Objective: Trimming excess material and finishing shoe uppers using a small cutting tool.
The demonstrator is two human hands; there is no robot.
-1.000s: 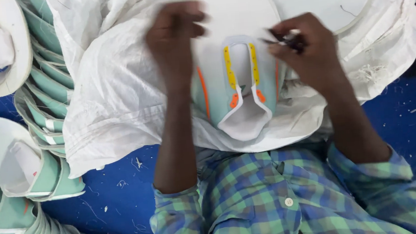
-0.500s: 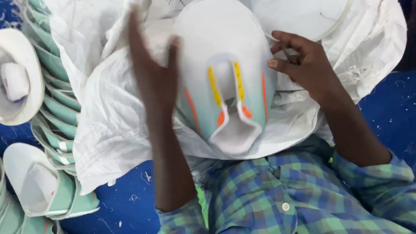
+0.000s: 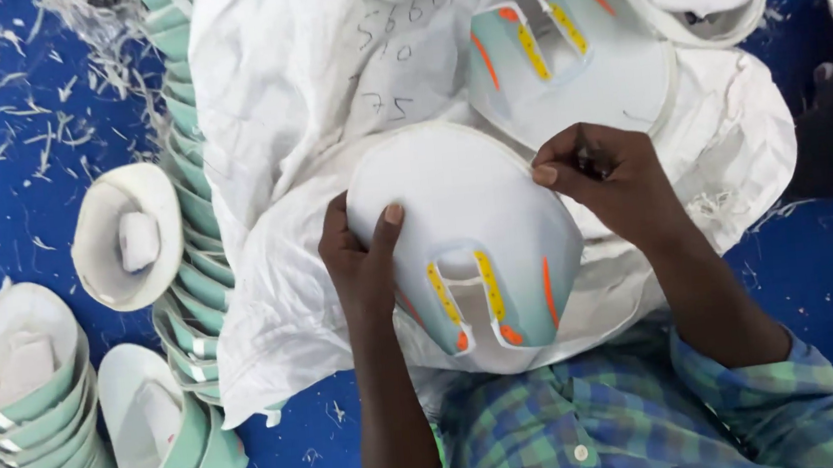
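Centre frame: a white shoe upper piece [image 3: 478, 249] with yellow and orange trim lies on a white sack [image 3: 279, 156]. Left hand [image 3: 363, 259] clasps its left edge, thumb on top. Right hand [image 3: 603, 183] pinches the upper right rim, fingers closed tight.

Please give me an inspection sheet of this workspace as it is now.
Surface: blue floor, white sack spread on it.
Job's things: white shoe piece with yellow and orange stripes; a second piece above it.
Clutter: green nested stacks; white shavings.
Hands: left hand grips the piece's left edge; right hand pinches its upper right edge.
Cables: nothing seen.
Surroundings: checked shirt.
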